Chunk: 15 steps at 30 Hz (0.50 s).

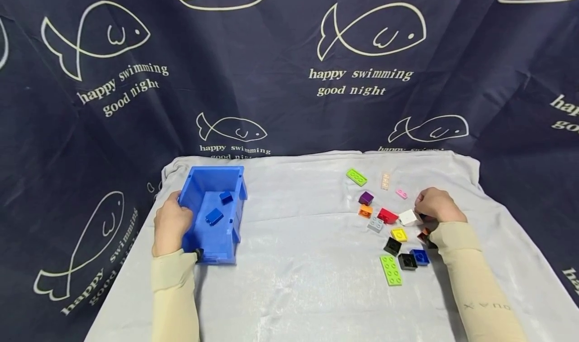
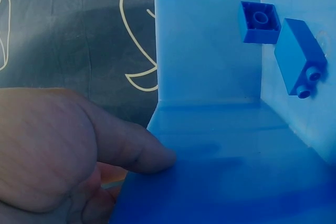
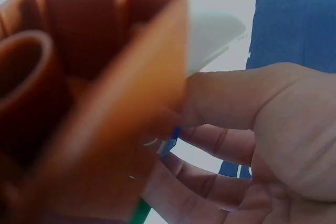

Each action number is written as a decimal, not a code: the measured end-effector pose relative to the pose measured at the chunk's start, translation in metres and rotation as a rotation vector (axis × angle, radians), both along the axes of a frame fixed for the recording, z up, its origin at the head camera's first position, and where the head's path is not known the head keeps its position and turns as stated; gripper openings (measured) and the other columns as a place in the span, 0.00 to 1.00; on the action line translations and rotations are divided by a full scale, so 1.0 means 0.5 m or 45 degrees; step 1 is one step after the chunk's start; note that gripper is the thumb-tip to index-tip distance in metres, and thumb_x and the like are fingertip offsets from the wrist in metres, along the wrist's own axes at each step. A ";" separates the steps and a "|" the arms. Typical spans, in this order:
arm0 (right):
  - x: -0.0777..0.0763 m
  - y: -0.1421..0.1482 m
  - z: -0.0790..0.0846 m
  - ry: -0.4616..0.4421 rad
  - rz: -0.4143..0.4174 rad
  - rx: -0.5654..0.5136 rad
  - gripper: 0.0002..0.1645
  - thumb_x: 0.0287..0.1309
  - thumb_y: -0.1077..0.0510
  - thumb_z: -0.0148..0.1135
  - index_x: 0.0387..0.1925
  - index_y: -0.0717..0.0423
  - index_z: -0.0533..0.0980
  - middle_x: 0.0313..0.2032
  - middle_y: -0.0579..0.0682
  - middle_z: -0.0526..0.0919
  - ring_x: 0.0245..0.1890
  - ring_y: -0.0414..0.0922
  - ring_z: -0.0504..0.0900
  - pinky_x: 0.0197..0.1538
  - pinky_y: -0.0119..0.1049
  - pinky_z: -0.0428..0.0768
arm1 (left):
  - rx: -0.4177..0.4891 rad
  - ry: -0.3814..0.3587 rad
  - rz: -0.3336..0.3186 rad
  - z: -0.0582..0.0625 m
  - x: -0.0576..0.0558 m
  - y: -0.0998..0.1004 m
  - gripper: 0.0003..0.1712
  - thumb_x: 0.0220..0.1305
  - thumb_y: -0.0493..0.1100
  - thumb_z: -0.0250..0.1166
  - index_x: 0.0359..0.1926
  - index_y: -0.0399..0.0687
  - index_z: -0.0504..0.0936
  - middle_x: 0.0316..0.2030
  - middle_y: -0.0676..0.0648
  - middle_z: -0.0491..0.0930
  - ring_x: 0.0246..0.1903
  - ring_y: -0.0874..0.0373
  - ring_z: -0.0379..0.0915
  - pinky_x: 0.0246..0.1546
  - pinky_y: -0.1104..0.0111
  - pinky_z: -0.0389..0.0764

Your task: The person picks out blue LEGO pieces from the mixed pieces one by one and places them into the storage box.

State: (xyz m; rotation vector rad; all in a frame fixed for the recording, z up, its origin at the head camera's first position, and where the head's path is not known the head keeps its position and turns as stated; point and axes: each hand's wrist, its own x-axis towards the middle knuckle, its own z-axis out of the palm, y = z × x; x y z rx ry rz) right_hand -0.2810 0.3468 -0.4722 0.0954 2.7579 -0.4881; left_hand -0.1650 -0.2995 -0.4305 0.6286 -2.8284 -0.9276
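My left hand (image 1: 172,221) grips the left wall of a blue bin (image 1: 239,216), thumb over the inner side of the wall in the left wrist view. Inside the bin lie two blue bricks, one square (image 2: 260,22) and one longer (image 2: 300,59). At the right edge of the scattered bricks, my right hand (image 1: 436,204) reaches down beside a white brick (image 1: 407,217), fingers curled. A blue brick (image 3: 172,142) shows at its fingertips, mostly hidden. An orange-brown brick (image 3: 157,103) stands close to the right wrist camera and covers the thumb tip.
Loose bricks lie around the right hand: red (image 1: 387,216), grey (image 1: 375,224), yellow (image 1: 399,235), black (image 1: 392,246), blue (image 1: 419,257), purple (image 1: 366,198), orange (image 1: 365,211) and light green (image 1: 391,270). A pale cloth (image 1: 298,261) covers the table; a dark curtain (image 1: 289,71) hangs behind.
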 end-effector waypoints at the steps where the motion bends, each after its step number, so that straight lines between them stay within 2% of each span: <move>1: 0.001 0.001 -0.001 -0.001 -0.003 -0.004 0.05 0.55 0.60 0.61 0.29 0.59 0.78 0.28 0.54 0.78 0.27 0.50 0.75 0.30 0.40 0.73 | 0.000 0.000 0.001 0.000 -0.001 0.000 0.38 0.64 0.35 0.44 0.76 0.36 0.62 0.65 0.22 0.70 0.61 0.22 0.70 0.59 0.34 0.71; 9: 0.015 0.007 -0.003 0.051 0.027 -0.017 0.05 0.53 0.60 0.59 0.25 0.57 0.77 0.25 0.53 0.76 0.29 0.51 0.75 0.31 0.40 0.70 | -0.011 0.014 -0.007 0.002 -0.003 0.003 0.37 0.63 0.35 0.43 0.75 0.35 0.63 0.64 0.22 0.71 0.59 0.22 0.70 0.59 0.34 0.71; 15: 0.015 0.003 -0.003 0.047 0.009 -0.018 0.06 0.55 0.60 0.58 0.25 0.57 0.76 0.25 0.54 0.75 0.28 0.51 0.74 0.31 0.40 0.69 | -0.020 0.037 -0.003 0.001 -0.001 0.002 0.37 0.62 0.34 0.43 0.74 0.34 0.64 0.63 0.21 0.72 0.59 0.21 0.71 0.59 0.34 0.71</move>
